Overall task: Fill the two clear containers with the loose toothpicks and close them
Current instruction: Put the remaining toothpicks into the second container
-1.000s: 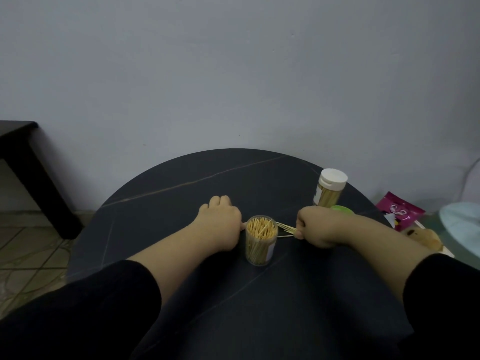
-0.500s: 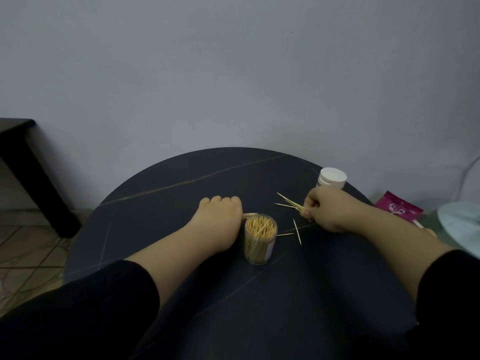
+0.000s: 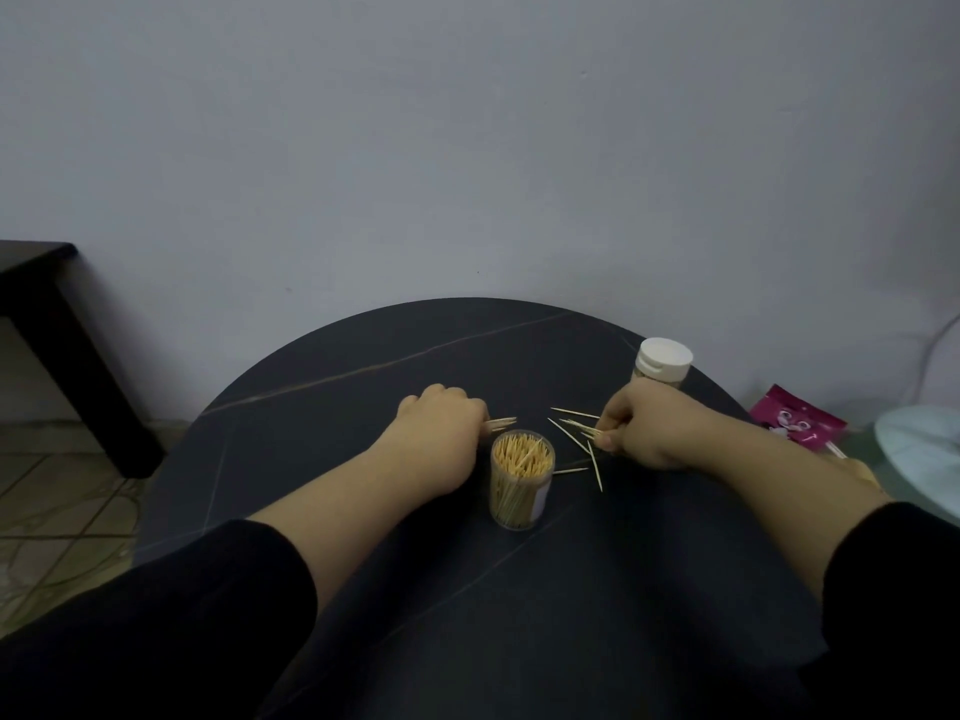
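Wooden loose toothpicks (image 3: 574,440), head view, are scattered just right of the uncapped, packed clear container (image 3: 522,483); a few are gripped by the left hand (image 3: 439,433), several pinched by the right hand (image 3: 647,428); the container could be toppled if brushed by either wrist.

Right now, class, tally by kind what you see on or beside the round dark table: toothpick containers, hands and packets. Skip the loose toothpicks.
Toothpick containers: 2, the open clear plastic container and the white-capped clear container.
Hands: 2, the left hand and the right hand, each gripping loose toothpicks.
Packets: 1, the pink packet.
Total: 5.
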